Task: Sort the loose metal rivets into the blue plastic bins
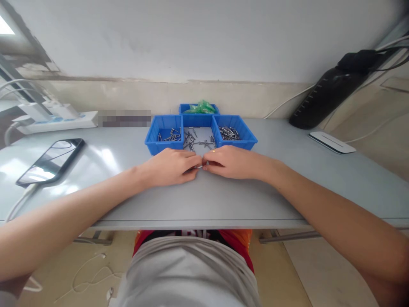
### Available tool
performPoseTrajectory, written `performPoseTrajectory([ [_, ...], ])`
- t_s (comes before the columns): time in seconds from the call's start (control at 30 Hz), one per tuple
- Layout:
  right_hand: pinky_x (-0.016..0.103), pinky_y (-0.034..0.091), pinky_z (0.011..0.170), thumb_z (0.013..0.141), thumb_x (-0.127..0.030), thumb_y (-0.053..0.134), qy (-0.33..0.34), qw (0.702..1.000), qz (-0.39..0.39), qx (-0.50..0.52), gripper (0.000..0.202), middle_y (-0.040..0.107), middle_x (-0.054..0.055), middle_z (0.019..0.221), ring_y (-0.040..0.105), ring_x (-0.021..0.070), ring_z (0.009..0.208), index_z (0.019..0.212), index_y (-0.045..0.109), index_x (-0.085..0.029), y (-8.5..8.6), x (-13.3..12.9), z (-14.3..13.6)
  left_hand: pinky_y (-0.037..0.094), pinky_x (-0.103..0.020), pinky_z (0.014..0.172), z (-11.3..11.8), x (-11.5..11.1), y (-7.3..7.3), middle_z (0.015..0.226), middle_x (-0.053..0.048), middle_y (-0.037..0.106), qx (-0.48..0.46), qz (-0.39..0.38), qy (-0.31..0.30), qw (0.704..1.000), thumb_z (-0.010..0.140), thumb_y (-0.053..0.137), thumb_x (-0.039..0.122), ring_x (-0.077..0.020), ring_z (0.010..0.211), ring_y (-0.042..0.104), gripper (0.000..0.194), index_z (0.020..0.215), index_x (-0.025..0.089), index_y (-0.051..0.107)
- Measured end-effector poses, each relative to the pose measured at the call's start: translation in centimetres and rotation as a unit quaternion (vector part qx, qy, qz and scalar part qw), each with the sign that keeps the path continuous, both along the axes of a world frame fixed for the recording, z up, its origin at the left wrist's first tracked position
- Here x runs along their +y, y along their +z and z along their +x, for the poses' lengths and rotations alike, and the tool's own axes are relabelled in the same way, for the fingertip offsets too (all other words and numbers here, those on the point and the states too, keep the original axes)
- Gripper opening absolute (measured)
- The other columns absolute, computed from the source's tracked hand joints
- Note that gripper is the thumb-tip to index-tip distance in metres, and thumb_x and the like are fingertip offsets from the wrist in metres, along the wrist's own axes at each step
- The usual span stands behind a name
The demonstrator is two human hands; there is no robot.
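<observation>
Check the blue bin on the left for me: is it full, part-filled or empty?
Part-filled. The left blue bin holds a loose scatter of small metal pieces, with bare blue floor showing beside them.

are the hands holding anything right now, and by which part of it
The left hand and right hand pinch a small, thin metal piece between fingertips; which part each grips cannot be told.

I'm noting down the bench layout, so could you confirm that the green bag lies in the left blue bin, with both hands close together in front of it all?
Not quite: the head view shows the green bag in the rear blue bin, not the left one. The rest stands.
</observation>
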State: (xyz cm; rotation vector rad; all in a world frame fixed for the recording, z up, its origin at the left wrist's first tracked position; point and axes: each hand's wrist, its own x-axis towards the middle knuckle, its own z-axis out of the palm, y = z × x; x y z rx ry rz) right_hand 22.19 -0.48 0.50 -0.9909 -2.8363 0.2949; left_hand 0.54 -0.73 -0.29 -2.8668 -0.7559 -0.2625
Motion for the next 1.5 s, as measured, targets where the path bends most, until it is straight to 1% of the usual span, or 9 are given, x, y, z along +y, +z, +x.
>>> performPoseTrajectory([
  [0.37, 0.026, 0.03, 0.058, 0.09, -0.027, 0.042, -0.001, 1.0, 0.011, -0.007, 0.02, 0.057, 0.001, 0.07, 0.051, 0.0139, 0.065, 0.073, 0.05, -0.02, -0.01, 0.08, 0.02, 0.037, -0.023, 0.057, 0.01, -0.07, 0.05, 0.084, -0.001, 0.063, 0.005, 0.008, -0.006, 1.0, 0.09, 0.043, 0.025, -0.0118, 0.072, 0.058, 0.016, 0.091, 0.018, 0.058],
  [0.67, 0.026, 0.03, 0.057, 0.089, -0.027, 0.041, -0.003, 1.0, 0.008, -0.011, 0.019, 0.058, 0.001, 0.071, 0.05, 0.0142, 0.064, 0.075, 0.051, -0.021, -0.1, 0.15, 0.12, 0.036, -0.022, 0.056, 0.0, -0.02, 0.0, 0.086, -0.002, 0.064, 0.009, 0.01, -0.009, 1.0, 0.091, 0.042, 0.025, -0.0113, 0.073, 0.058, 0.019, 0.094, 0.018, 0.06],
  [1.17, 0.026, 0.031, 0.059, 0.089, -0.025, 0.041, -0.006, 1.0, 0.018, -0.023, 0.017, 0.058, 0.002, 0.073, 0.052, 0.0146, 0.067, 0.076, 0.05, -0.02, 0.07, 0.12, 0.2, 0.038, -0.022, 0.058, 0.02, 0.05, 0.02, 0.087, -0.002, 0.064, 0.016, 0.009, -0.009, 1.0, 0.091, 0.042, 0.026, -0.0118, 0.075, 0.059, 0.02, 0.095, 0.018, 0.06],
  [1.33, 0.026, 0.031, 0.06, 0.088, -0.026, 0.041, -0.002, 1.0, 0.017, -0.022, 0.016, 0.059, 0.002, 0.075, 0.052, 0.0147, 0.068, 0.078, 0.052, -0.021, -0.01, 0.23, 0.22, 0.037, -0.022, 0.056, 0.03, 0.07, 0.06, 0.087, -0.002, 0.064, 0.019, 0.014, -0.008, 1.0, 0.092, 0.042, 0.026, -0.0113, 0.074, 0.059, 0.02, 0.095, 0.018, 0.06],
  [1.5, 0.026, 0.03, 0.058, 0.089, -0.028, 0.041, -0.016, 0.999, 0.016, -0.028, 0.017, 0.059, 0.002, 0.074, 0.052, 0.0149, 0.067, 0.079, 0.053, -0.021, -0.04, 0.26, 0.33, 0.036, -0.022, 0.056, 0.02, 0.05, 0.02, 0.086, -0.001, 0.063, 0.021, 0.015, -0.006, 1.0, 0.091, 0.042, 0.027, -0.0115, 0.073, 0.058, 0.019, 0.094, 0.019, 0.059],
])
